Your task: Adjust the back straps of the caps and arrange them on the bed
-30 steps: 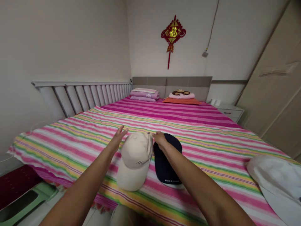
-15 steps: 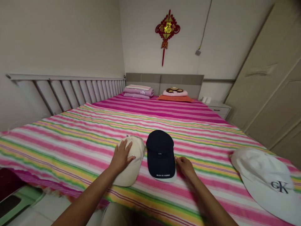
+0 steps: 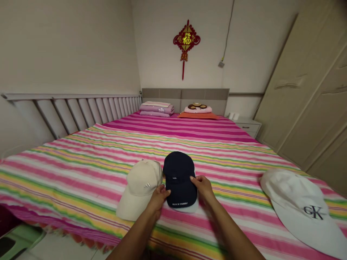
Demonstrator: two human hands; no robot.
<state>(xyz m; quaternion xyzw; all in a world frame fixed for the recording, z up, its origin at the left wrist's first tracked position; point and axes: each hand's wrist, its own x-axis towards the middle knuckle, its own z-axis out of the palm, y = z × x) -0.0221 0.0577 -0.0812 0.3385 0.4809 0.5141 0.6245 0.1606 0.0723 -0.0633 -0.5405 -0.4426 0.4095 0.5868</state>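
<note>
A navy baseball cap point(image 3: 179, 164) with white lettering along its brim lies in the middle, brim toward me. Something pale shows from under its brim, perhaps another cap. My left hand point(image 3: 158, 198) grips the left edge of the brim, thumb on top and fingers mostly hidden beneath. On the opposite side, my right hand point(image 3: 203, 187) pinches the cap's edge where crown meets brim. Beside it, partly behind my left hand, rests a cream baseball cap point(image 3: 141, 177) with a small metallic stripe logo. A white cap point(image 3: 295, 195) with dark "CK" letters sits at far right.
Under the caps, a striped bedspread point(image 3: 89, 162) covers the bed. Folded purple bedding point(image 3: 157, 109) and a pink bundle on an orange cloth point(image 3: 199, 115) lie by the headboard point(image 3: 203, 96). A railing point(image 3: 89, 103) runs along the left; a green stool point(image 3: 23, 238) stands at lower left.
My left hand has left the cream cap and moved right to the navy cap's brim. My right hand has closed on the navy cap's other side. The cream cap now sits turned, logo showing.
</note>
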